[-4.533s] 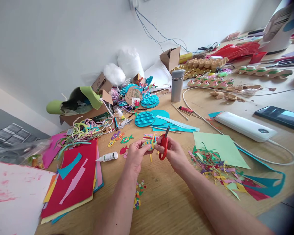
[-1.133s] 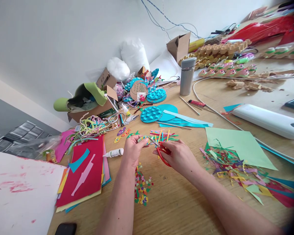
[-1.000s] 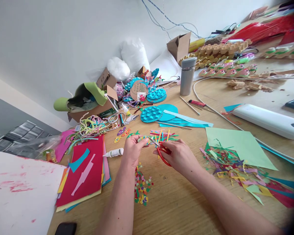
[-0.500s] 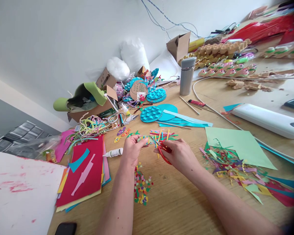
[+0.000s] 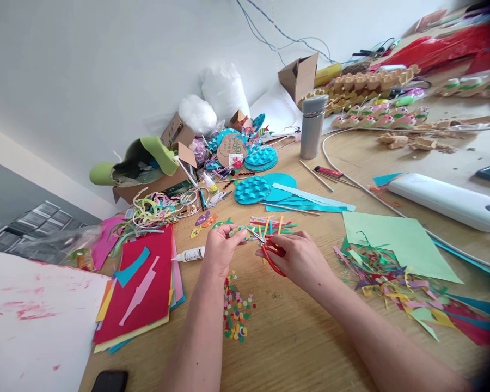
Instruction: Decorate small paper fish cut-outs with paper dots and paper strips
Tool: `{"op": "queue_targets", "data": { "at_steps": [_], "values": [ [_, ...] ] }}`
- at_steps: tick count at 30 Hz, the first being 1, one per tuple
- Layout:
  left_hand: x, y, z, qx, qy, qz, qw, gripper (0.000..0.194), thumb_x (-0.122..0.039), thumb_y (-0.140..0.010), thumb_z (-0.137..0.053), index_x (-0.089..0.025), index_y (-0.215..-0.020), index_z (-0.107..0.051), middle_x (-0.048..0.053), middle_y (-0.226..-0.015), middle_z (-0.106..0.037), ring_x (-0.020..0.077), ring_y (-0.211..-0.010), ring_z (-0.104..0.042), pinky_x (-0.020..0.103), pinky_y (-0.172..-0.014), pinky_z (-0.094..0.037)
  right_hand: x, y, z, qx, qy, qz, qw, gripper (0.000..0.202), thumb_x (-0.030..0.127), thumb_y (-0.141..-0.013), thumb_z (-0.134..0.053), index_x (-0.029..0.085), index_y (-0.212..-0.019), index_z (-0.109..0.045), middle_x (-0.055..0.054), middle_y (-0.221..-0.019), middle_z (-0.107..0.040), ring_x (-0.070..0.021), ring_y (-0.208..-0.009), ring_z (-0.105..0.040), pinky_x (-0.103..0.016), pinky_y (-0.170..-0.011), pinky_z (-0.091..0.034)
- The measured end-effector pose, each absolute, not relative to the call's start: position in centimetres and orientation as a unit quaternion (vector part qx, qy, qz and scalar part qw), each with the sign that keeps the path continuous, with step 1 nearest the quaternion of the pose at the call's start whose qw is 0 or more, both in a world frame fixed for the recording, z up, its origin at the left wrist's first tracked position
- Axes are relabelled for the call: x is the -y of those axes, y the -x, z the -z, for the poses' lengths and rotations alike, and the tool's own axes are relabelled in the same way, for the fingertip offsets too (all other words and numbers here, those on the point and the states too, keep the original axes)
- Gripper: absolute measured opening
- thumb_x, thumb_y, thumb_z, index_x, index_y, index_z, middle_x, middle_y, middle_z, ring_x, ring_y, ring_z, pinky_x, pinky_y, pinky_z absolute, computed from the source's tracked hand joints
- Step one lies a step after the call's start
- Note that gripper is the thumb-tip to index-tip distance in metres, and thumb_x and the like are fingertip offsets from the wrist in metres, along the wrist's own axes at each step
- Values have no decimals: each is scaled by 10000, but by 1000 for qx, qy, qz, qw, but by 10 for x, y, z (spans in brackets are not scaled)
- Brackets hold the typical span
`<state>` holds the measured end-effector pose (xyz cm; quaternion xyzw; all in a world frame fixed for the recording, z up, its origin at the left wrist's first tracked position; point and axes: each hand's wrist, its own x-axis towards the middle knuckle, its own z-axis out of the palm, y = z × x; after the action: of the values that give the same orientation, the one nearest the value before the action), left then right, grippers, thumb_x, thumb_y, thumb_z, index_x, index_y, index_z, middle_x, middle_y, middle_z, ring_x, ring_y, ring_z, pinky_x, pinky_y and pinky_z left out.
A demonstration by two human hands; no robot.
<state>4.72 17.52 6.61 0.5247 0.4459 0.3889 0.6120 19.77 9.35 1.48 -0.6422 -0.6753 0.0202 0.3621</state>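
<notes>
My left hand [image 5: 224, 246] pinches a small green paper fish [image 5: 238, 231] with coloured spots, partly covered by the thumb. Red-handled scissors [image 5: 274, 261] are in my right hand [image 5: 300, 253], fingers wrapped round the handles. Their blades point left and lie at the fish's right end. Behind the hands, colourful paper strips [image 5: 283, 224] lie in a loose bunch. Several finished-looking paper fish [image 5: 206, 219] rest left of them. Below my left hand is a scatter of paper dots [image 5: 237, 321]. A white glue bottle [image 5: 191, 254] lies beside my left wrist.
A red paper stack [image 5: 145, 283] lies at left. Paper scraps [image 5: 396, 277] and a light green sheet [image 5: 400, 239] are at right. Blue paper discs [image 5: 253, 189], a grey tumbler [image 5: 312, 128] and a white cable [image 5: 367, 190] sit farther back. A phone [image 5: 110, 380] lies at the front edge.
The scissor blades have spread slightly apart at the fish. Both hands stay in nearly the same place.
</notes>
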Motion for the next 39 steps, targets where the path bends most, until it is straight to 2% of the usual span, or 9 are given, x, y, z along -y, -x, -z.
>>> {"op": "queue_targets", "data": {
  "at_steps": [20, 39],
  "values": [
    [-175, -48, -66, -445, -502, -378, 639, 291, -296, -506, -849, -110, -664, -690, 19, -651, -651, 103, -599, -580, 253, -641, -531, -93, -197, -16, 677, 641, -17, 363, 394, 450, -943, -487, 195, -667, -604, -29, -609, -681, -141, -574, -597, -285, -684, -299],
    [-174, -49, -66, -451, -483, -382, 646, 284, -274, -490, -847, -113, -656, -681, 13, -632, -653, 103, -583, -589, 253, -632, -530, -93, -200, -14, 679, 649, -12, 342, 332, 429, -912, -574, 195, -679, -605, -14, -655, -708, -153, -651, -624, -294, -732, -287]
  ]
}}
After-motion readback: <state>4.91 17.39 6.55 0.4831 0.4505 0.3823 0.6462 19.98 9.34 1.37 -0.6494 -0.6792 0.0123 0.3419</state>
